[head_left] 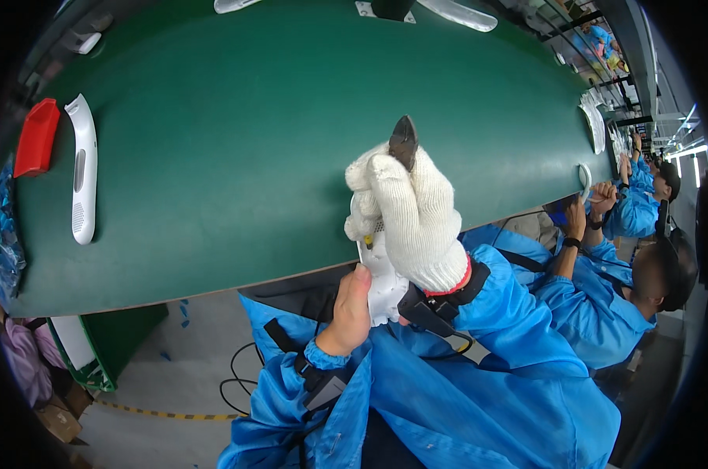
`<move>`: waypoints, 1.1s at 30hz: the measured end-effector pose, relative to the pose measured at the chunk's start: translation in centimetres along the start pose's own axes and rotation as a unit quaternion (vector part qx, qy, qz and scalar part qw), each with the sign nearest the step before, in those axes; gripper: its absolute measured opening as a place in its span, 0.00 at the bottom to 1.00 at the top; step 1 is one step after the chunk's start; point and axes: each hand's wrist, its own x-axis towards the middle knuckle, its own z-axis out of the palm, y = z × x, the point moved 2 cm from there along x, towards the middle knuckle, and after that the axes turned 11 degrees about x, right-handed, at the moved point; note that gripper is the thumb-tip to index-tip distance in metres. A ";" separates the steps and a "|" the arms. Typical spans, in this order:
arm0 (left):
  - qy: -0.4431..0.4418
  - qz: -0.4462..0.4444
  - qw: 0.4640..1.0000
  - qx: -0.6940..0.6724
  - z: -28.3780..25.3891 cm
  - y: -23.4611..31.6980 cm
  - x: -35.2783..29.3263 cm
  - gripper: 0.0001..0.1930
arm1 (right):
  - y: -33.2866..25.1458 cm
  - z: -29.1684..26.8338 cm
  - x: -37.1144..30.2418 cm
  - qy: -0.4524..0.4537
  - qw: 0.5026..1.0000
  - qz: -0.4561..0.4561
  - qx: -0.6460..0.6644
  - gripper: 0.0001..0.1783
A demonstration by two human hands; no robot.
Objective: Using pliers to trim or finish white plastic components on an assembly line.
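My bare left hand (346, 316) grips a white plastic housing (383, 283), its thumb along the left side. This piece stands at the table's near edge, partly hidden by my other hand. My right hand (416, 211), in a white knitted glove, is closed round a hand tool (404, 142) with a dark, pointed end sticking out at the top. A small yellow bit shows below the gloved fingers, against the housing; whether it belongs to the tool I cannot tell. The tool's middle is hidden in my fist.
On the green table (236, 156) lie a long white plastic shell (84, 172) and a red tray (37, 139) at left. More white shells (459, 14) lie along the far edge. Co-workers in blue (596, 289) sit close on my right. A green bin (107, 344) stands below left.
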 end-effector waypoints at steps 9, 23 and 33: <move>-0.013 -0.032 0.999 -0.017 0.7 1.4 -0.5 0.35 | 0.2 -0.9 0.0 -0.024 0.998 -0.009 0.062 0.16; -0.053 0.001 0.998 -0.022 1.3 1.2 -0.3 0.34 | -0.9 -2.7 -0.2 0.007 0.997 -0.074 -0.034 0.17; -0.011 0.027 0.999 0.024 1.6 1.6 -0.4 0.33 | 0.0 -2.5 -0.1 0.022 0.999 -0.044 -0.023 0.15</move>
